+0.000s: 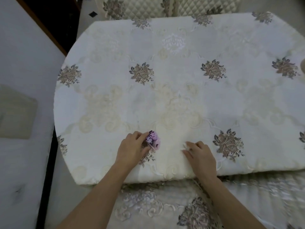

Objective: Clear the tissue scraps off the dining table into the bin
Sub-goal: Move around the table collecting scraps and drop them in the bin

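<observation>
A crumpled purple scrap (153, 140) with a pale flower print sits at the near left of the table (181, 66), just in from the near edge; the left hand (132, 148) grips it, fingers curled over its far side and thumb tucked under its near side; just to the right a small white scrap (184, 145) lies on the cloth, hard to tell from the pale fabric; the right hand (200, 156) rests there with forefinger and thumb tips drawn together on it, the other fingers bent; the two hands are near each other but apart; both forearms reach in over the near edge.

An embroidered cream tablecloth (173, 104) covers the whole table; a brown stitched flower (146, 158) lies partly under the left hand, another (228, 143) lies just right of the right hand, and more dot the far half.

Two quilted chair backs (148, 7) stand at the far side; a matching embroidered cover (156, 209) lies below the near edge; a beige thing (303, 66) is cut off at the right edge; on the left is pale floor (24, 55) with a dark strip (47, 171) and a greyish mat (16, 113).
</observation>
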### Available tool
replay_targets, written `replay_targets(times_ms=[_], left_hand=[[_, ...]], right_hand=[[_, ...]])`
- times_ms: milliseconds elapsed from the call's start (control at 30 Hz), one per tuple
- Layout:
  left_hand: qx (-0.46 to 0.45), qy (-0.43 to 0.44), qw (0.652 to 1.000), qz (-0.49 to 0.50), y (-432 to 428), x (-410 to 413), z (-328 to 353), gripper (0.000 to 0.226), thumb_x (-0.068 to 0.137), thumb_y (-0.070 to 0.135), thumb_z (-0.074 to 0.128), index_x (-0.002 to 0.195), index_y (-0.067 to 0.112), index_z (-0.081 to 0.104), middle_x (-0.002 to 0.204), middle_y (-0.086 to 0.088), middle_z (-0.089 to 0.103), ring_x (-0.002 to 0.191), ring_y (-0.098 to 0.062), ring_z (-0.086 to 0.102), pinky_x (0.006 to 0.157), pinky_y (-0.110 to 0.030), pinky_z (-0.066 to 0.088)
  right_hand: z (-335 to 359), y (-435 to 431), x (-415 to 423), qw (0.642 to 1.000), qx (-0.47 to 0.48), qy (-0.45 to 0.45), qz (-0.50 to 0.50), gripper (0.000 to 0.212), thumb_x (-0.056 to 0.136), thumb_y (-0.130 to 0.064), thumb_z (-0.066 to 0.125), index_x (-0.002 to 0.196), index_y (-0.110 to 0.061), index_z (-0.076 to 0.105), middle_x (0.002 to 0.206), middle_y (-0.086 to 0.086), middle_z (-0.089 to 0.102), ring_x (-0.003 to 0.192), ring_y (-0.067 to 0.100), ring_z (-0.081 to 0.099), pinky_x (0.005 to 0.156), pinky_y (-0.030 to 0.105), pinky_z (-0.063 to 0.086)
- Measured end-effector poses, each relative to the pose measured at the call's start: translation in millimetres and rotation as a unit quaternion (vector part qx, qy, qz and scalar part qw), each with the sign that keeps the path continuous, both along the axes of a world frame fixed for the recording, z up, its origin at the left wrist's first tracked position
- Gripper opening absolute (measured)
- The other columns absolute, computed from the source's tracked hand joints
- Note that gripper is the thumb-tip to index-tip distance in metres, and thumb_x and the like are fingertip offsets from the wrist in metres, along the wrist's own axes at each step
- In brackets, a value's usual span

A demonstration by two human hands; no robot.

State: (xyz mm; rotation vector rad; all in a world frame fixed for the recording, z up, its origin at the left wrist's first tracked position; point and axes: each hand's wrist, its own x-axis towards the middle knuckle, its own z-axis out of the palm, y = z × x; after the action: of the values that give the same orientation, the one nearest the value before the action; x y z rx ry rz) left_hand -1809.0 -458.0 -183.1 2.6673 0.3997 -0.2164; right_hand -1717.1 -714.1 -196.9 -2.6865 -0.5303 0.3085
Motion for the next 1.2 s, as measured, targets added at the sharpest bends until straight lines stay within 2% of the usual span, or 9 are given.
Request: replay_targets(times_ms=[100,300,567,700,800,933,1033,1133,1200], left_hand=[[0.010,-0.014,1.000,-0.014,-3,6,-5,0.058,0.080,0.043,0.074,0.132,0.024,0.057,0.113,-0.003,0.059,0.095,-0.024,0.056,0.073,-0.038,0.052],[0.036,-0.037,0.996,-0.073,-8,26,-7,0.071,0.074,0.039,0.078,0.138,0.029,0.049,0.133,-0.010,0.050,0.097,-0.029,0.056,0.069,-0.041,0.055],[0.039,-0.110,0.986,-0.120,-11,40,-15,0.014,0.080,0.021,0.074,0.093,0.018,0.075,0.088,-0.003,0.065,0.070,-0.025,0.056,0.051,-0.034,0.048],[-0.034,-0.098,0.994,-0.015,-21,43,-7,0.037,0.092,0.041,0.049,0.075,0.013,0.067,0.068,0.004,0.055,0.060,-0.018,0.052,0.048,-0.032,0.040],[-0.114,-0.058,0.988,0.083,-29,45,6,0.033,0.094,0.038,0.059,0.071,0.016,0.058,0.061,0.009,0.046,0.056,-0.010,0.045,0.051,-0.026,0.030],[-0.225,-0.073,0.953,0.191,-43,43,33,0.030,0.092,0.035,0.063,0.068,0.024,0.050,0.056,0.008,0.048,0.050,-0.006,0.043,0.049,-0.019,0.032],[-0.265,-0.108,0.931,0.226,-54,39,54,0.021,0.092,0.031,0.063,0.072,0.030,0.057,0.057,0.004,0.052,0.048,-0.004,0.043,0.049,-0.018,0.033],[-0.293,-0.136,0.911,0.255,-61,33,71,0.014,0.092,0.035,0.063,0.081,0.027,0.065,0.063,-0.002,0.060,0.052,-0.008,0.046,0.055,-0.031,0.045],[-0.299,-0.149,0.904,0.267,-65,30,82,0.016,0.093,0.033,0.063,0.081,0.023,0.065,0.063,-0.003,0.060,0.051,-0.007,0.045,0.054,-0.031,0.043]], right_hand=[[-5,0,2,1.000,0.011,-0.018,-0.009,0.023,0.083,-0.030,0.074,0.104,-0.022,0.069,0.088,-0.001,0.062,0.082,0.023,0.056,0.057,0.036,0.050],[-8,2,6,1.000,0.018,-0.016,-0.010,0.015,0.087,-0.028,0.070,0.095,-0.018,0.063,0.087,0.000,0.059,0.079,0.022,0.054,0.056,0.037,0.048],[-2,2,12,1.000,0.028,0.005,-0.006,0.013,0.094,-0.026,0.058,0.091,-0.014,0.053,0.075,0.002,0.058,0.066,0.026,0.054,0.057,0.041,0.046],[14,1,18,0.996,0.051,0.062,-0.043,0.016,0.095,-0.034,0.055,0.089,-0.018,0.054,0.068,-0.004,0.058,0.065,0.021,0.055,0.057,0.037,0.045],[30,2,24,0.989,0.085,0.086,-0.083,0.017,0.093,-0.039,0.057,0.084,-0.024,0.060,0.071,-0.010,0.063,0.067,0.011,0.060,0.061,0.033,0.048],[54,5,34,0.984,0.119,0.083,-0.107,0.014,0.090,-0.039,0.062,0.087,-0.026,0.065,0.067,-0.013,0.061,0.065,-0.001,0.058,0.060,0.027,0.039],[72,3,38,0.980,0.156,0.062,-0.108,0.013,0.090,-0.036,0.065,0.091,-0.024,0.070,0.065,-0.012,0.062,0.064,0.002,0.059,0.062,0.028,0.044],[88,-1,39,0.971,0.205,0.053,-0.115,0.014,0.090,-0.035,0.066,0.093,-0.024,0.072,0.066,-0.009,0.066,0.066,0.009,0.063,0.066,0.033,0.051],[98,-4,39,0.965,0.225,0.055,-0.125,0.017,0.090,-0.035,0.065,0.095,-0.021,0.072,0.065,-0.007,0.066,0.065,0.010,0.063,0.067,0.033,0.051]])
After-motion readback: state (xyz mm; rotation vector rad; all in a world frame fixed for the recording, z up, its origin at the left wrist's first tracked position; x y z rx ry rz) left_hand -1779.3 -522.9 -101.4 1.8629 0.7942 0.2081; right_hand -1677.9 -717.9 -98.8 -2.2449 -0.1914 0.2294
